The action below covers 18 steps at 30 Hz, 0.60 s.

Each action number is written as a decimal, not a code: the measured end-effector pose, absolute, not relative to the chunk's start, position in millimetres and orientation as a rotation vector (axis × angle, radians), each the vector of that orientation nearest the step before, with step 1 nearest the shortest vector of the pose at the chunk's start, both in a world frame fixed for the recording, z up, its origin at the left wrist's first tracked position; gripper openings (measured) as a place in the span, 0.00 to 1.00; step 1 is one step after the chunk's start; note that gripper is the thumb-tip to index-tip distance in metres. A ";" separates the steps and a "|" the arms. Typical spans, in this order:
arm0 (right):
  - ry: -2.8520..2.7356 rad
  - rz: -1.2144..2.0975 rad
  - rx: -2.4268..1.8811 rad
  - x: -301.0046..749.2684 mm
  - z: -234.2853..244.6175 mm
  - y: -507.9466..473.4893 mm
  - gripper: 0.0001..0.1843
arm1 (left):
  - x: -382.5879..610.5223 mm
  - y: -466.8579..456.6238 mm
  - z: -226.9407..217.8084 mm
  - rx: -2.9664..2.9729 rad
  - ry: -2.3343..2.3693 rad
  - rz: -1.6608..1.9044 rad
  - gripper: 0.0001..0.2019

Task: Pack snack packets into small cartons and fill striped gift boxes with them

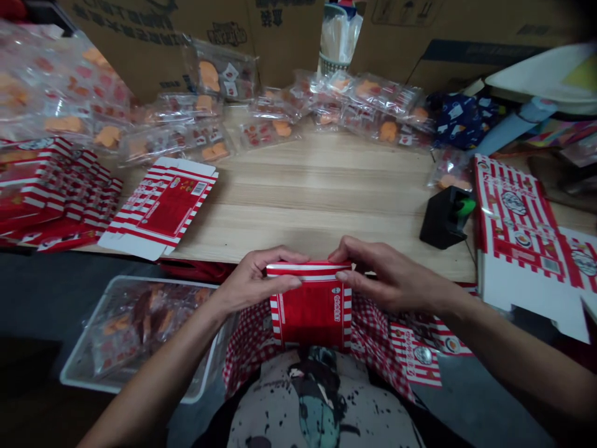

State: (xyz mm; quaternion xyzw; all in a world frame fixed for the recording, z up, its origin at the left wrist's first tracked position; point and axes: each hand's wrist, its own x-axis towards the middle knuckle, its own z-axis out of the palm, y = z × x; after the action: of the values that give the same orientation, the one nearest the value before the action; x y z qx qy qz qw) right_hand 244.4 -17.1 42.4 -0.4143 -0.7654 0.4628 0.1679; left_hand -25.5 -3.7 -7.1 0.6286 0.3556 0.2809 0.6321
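Observation:
A red carton with white stripes [310, 311] stands upright in front of my body at the table's front edge. My left hand [261, 279] grips its upper left corner, thumb on the side facing me and fingers along the top edge. At the upper right corner my right hand [375, 274] pinches the same carton between thumb and forefinger. The carton's top edge looks closed from here. Its far side is hidden. A flattened striped carton [170, 202] lies on the table to the left.
Clear plastic packets [275, 127] line the back of the wooden table [321, 186]. A black tape dispenser [445, 218] sits at right, beside flat striped cartons [517, 218]. Stacked cartons [56, 193] are at left. Below, a white basket [88, 345] holds packets. A cup [333, 62] stands behind.

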 end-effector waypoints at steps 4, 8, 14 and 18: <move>-2.061 1.187 -1.289 243.1 16.0 -24.6 0.03 | -18.1 -6.6 -17.9 1.507 0.902 0.732 0.09; -1.786 1.300 -1.244 243.5 -4.8 -31.0 0.04 | -12.0 -15.0 -18.6 1.488 0.933 0.774 0.12; -1.755 0.849 -0.929 253.8 34.1 -47.7 0.04 | 1.7 -23.6 43.9 1.978 0.851 1.174 0.08; -1.930 0.312 -0.738 266.6 55.1 -39.6 0.10 | 13.8 -12.7 62.2 2.363 0.640 1.410 0.10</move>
State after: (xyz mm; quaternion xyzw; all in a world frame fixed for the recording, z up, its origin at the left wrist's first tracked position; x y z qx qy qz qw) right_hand 266.6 -39.6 55.1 -0.3052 -0.7989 0.1293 0.5019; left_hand 13.8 -12.7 62.2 0.8259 0.2237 0.4929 0.1577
